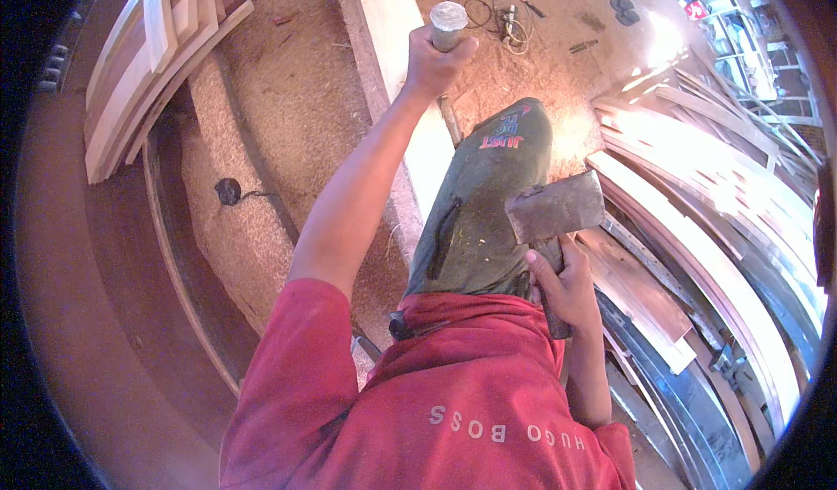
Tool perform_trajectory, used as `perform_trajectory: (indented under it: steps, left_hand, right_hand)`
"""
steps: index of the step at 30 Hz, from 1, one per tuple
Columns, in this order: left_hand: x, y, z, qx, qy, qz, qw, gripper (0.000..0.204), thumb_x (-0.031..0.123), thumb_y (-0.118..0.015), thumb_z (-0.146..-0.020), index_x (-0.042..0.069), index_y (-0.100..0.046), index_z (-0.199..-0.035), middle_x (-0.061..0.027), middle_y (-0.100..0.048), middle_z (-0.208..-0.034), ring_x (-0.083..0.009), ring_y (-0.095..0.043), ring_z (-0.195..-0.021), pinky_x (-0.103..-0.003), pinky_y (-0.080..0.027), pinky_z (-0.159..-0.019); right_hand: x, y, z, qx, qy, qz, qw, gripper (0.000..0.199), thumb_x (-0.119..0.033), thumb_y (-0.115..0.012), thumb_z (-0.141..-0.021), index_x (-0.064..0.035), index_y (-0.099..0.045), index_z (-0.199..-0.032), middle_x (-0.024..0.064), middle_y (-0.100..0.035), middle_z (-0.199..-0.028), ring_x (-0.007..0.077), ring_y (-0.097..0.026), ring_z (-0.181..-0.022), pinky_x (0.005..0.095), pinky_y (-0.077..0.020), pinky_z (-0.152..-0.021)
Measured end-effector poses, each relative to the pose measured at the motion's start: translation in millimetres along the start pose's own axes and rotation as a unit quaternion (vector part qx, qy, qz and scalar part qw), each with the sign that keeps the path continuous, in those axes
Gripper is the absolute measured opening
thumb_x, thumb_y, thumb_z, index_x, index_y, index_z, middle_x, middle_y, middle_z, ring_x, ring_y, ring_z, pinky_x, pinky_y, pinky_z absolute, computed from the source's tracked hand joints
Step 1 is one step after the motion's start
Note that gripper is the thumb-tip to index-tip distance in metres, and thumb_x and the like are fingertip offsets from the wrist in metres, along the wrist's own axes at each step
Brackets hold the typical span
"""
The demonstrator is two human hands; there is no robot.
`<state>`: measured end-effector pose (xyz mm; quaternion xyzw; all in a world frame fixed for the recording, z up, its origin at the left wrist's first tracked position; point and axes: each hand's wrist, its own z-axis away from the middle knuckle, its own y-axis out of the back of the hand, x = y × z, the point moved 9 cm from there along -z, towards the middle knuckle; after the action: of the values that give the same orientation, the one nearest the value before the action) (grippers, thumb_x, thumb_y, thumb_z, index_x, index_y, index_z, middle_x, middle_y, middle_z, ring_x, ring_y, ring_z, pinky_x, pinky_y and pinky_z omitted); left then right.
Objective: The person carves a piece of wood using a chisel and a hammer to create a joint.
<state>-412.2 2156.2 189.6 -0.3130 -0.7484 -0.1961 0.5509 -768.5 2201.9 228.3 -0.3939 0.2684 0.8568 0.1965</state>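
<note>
My left hand (pixel 438 64) is closed around the handle of a chisel (pixel 448 21), its round, pale, worn end pointing up. Below the fist a narrow dark part of the tool shows beside a long pale plank (pixel 390 32); whether its tip touches the wood I cannot tell. In my right hand (pixel 568 291) is a hammer (pixel 555 207) with a blocky grey-brown head, gripped by its short handle just under the head. The hammer is raised near my thigh, apart from the chisel.
Curved wooden pieces (pixel 157 63) are stacked at the far left. Many long boards (pixel 689 228) lie along the right. Wood shavings (pixel 314 80) cover the floor. Farther off are a claw hammer (pixel 523 0), a coiled cable (pixel 516 37) and a dark object (pixel 623 10).
</note>
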Motion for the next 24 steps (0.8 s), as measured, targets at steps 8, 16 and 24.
perform_trajectory:
  steps: [8,16,24]
  left_hand:
    - [1,-1,-2,0.0,-0.01,-0.011,1.0,0.022,0.016,-0.075,-0.08,0.005,-0.059,-0.068,0.0037,-0.057,-0.061,-0.0067,-0.052,-0.057,-0.03,-0.042,-0.051]
    - [6,-2,-1,-0.002,-0.029,-0.029,0.999,0.024,0.016,-0.075,-0.079,0.006,-0.058,-0.066,0.0039,-0.056,-0.06,-0.0064,-0.051,-0.057,-0.03,-0.041,-0.05]
    - [3,-1,-2,0.002,-0.021,-0.027,0.999,0.025,0.017,-0.075,-0.079,0.006,-0.059,-0.064,0.0038,-0.057,-0.059,-0.0064,-0.051,-0.055,-0.03,-0.041,-0.05]
  right_hand:
    - [6,-2,2,-0.012,-0.007,0.014,1.0,0.04,-0.028,-0.069,-0.096,0.0026,-0.057,-0.119,0.0042,-0.063,-0.068,0.0116,-0.059,-0.053,0.029,-0.0477,-0.051]
    - [15,-6,2,-0.013,-0.012,0.016,1.0,0.036,-0.029,-0.068,-0.097,0.0034,-0.058,-0.108,0.0049,-0.062,-0.064,0.0117,-0.06,-0.052,0.0294,-0.0478,-0.049]
    - [17,-8,1,-0.017,-0.013,0.027,0.999,0.036,-0.03,-0.068,-0.097,0.0029,-0.059,-0.107,0.0054,-0.063,-0.063,0.0126,-0.062,-0.053,0.0294,-0.0486,-0.05]
